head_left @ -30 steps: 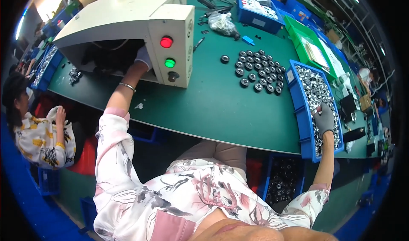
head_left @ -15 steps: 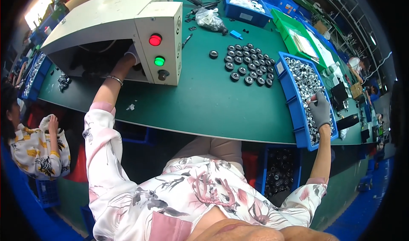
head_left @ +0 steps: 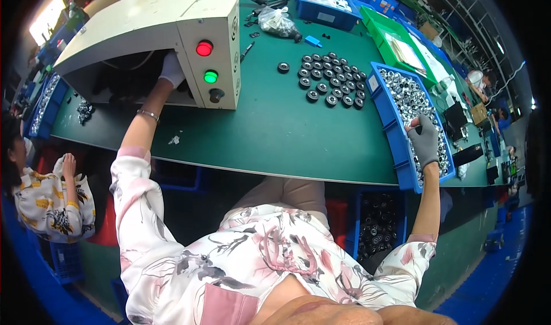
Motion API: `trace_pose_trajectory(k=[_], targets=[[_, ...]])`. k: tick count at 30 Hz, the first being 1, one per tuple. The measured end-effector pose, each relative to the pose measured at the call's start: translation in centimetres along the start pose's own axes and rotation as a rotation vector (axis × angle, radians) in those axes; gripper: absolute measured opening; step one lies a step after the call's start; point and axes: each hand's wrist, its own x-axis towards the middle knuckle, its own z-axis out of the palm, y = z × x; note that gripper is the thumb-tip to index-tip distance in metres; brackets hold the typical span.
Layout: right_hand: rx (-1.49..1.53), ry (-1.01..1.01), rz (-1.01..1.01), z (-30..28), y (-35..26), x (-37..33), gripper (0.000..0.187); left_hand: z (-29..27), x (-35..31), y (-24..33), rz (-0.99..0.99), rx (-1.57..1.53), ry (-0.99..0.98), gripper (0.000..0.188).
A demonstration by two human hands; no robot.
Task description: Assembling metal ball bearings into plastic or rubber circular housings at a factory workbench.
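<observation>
My left hand (head_left: 171,68), in a white glove, reaches into the dark opening of a cream machine housing (head_left: 149,23) with a red and a green lamp on its front panel; what it touches inside is hidden. In a grey glove, my right hand (head_left: 424,138) hovers over a blue bin (head_left: 389,121) full of small shiny metal rings, fingers curled on something dark. Several black round parts (head_left: 332,81) lie in rows on the green table (head_left: 275,135) between machine and bin.
A second blue bin (head_left: 324,6), a clear bag of parts (head_left: 276,20) and a green tray (head_left: 402,38) stand at the back. Another blue tray (head_left: 43,104) lies at the left. A person in a patterned shirt (head_left: 46,198) sits at lower left. A crate of dark parts (head_left: 376,221) sits under the table.
My right hand has lifted slightly from the bin's near end and moved up along it. My left hand stays inside the machine opening. The view has shifted a little.
</observation>
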Motion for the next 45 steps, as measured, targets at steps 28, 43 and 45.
trace_pose_trajectory(k=[28, 43, 45], targets=[[1.043, -0.415, 0.308, 13.7, -13.6, -7.6, 0.021, 2.6, -18.2, 30.0, -0.232, -1.280, -0.041, 0.067], [1.149, -0.324, 0.402, 13.8, -12.9, -8.0, 0.020, 3.6, -16.4, 32.6, -0.471, -1.512, -0.236, 0.072], [1.154, -0.310, 0.418, 13.7, -12.9, -8.1, 0.020, 3.6, -16.2, 32.6, -0.482, -1.508, -0.247, 0.072]])
